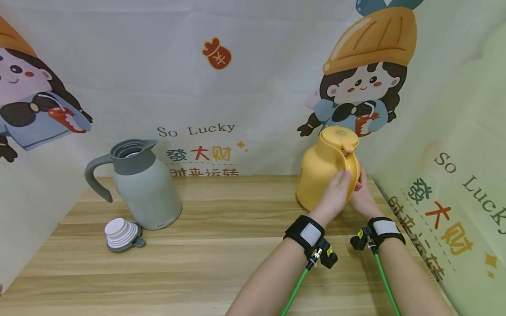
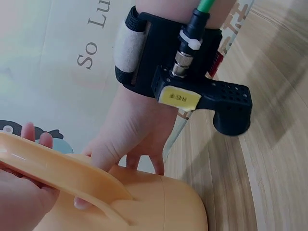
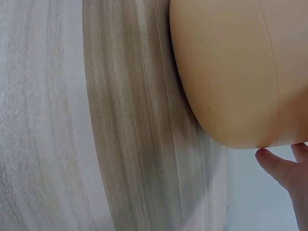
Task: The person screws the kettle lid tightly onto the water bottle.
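Observation:
A yellow thermos jug [image 1: 316,175] stands upright at the back right of the table, its round lid [image 1: 337,135] on top. The jug's handle [image 2: 62,168] faces the person, and my left hand [image 1: 335,193] grips it, with fingertips showing past its far side in the left wrist view. My right hand [image 1: 363,195] is at the jug's right side, partly hidden by the handle in the head view. In the left wrist view, its spread fingers [image 2: 158,163] rest on the jug's body. The right wrist view shows fingertips right at the body's edge.
A grey-green thermos jug [image 1: 148,188] with a dark grey spout and handle stands open-topped on the left. In front of it lies a white stepped stopper [image 1: 120,235] with a grey rim. Printed cloth walls [image 1: 269,109] border the wooden table [image 1: 221,263] at the back and sides.

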`<state>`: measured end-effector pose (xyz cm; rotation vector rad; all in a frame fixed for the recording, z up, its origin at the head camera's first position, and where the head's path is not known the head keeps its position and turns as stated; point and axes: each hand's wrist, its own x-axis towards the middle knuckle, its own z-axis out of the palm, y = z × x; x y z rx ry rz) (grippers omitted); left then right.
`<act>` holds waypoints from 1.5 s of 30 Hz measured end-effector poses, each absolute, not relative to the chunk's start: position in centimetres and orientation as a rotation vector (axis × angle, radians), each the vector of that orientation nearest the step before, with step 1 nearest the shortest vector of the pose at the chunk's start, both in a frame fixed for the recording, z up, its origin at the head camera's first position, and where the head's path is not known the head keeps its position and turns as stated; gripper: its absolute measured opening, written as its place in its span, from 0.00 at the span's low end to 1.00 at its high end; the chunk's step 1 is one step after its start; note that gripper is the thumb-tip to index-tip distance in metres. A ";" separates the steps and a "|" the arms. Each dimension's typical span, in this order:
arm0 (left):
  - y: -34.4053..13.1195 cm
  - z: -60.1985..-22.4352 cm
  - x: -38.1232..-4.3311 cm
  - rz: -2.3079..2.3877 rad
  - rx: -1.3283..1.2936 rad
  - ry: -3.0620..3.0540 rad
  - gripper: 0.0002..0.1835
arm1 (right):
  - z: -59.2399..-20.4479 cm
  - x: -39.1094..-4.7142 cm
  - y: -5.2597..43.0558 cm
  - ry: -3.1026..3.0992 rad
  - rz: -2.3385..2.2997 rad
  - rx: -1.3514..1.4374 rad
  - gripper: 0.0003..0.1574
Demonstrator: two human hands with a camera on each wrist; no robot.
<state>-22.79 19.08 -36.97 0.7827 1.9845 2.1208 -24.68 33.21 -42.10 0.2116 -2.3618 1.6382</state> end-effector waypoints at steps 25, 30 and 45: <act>16.5 -37.9 -22.0 1.910 0.880 2.225 0.21 | -43.4 -25.3 33.5 -2.336 1.717 0.235 0.58; 14.0 -38.6 -21.8 1.942 0.873 2.184 0.21 | -43.1 -24.2 33.3 -2.340 1.793 0.201 0.59; 2.1 -39.3 -23.8 1.977 0.752 2.452 0.16 | -41.2 -20.3 30.6 -1.919 1.957 -0.190 0.35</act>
